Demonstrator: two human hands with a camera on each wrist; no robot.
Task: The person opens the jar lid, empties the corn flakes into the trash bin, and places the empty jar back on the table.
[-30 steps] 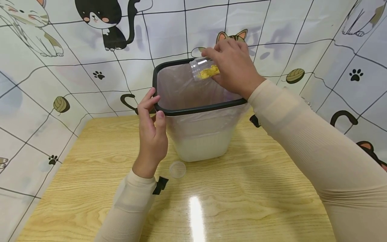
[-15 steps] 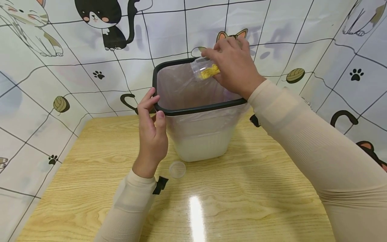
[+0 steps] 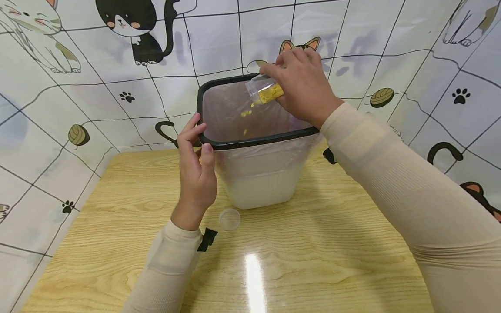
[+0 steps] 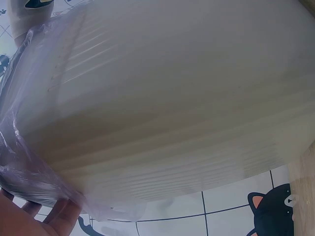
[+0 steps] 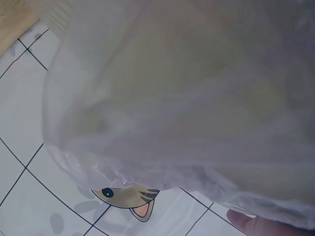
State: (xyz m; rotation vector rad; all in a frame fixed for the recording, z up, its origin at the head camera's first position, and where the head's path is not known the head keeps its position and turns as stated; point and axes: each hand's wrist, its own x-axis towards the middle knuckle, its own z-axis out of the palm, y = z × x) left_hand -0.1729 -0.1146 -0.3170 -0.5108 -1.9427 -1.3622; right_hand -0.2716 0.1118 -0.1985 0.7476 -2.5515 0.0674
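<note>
A trash bin (image 3: 258,187) with a black rim and a thin clear liner bag (image 3: 223,104) stands on the table. At its near left corner my left hand (image 3: 197,174) holds the rim, fingertips over the edge and thumb outside. Above the opening my right hand (image 3: 303,84) grips a small clear plastic jar (image 3: 254,89), tilted with its mouth to the left and down. Yellow bits (image 3: 270,92) lie in the jar, and several loose yellow bits (image 3: 245,114) are falling from its mouth into the bin. The bin's bottom inside is hidden.
A clear round lid (image 3: 229,219) lies on the wood-grain table (image 3: 313,261) in front of the bin. Behind and at the sides rises a white wall covering (image 3: 219,39) with black lines and cartoon cats.
Yellow bits now drop out of the jar's mouth into the bin; before, they were all inside the jar. Both hands have stayed almost in place.
</note>
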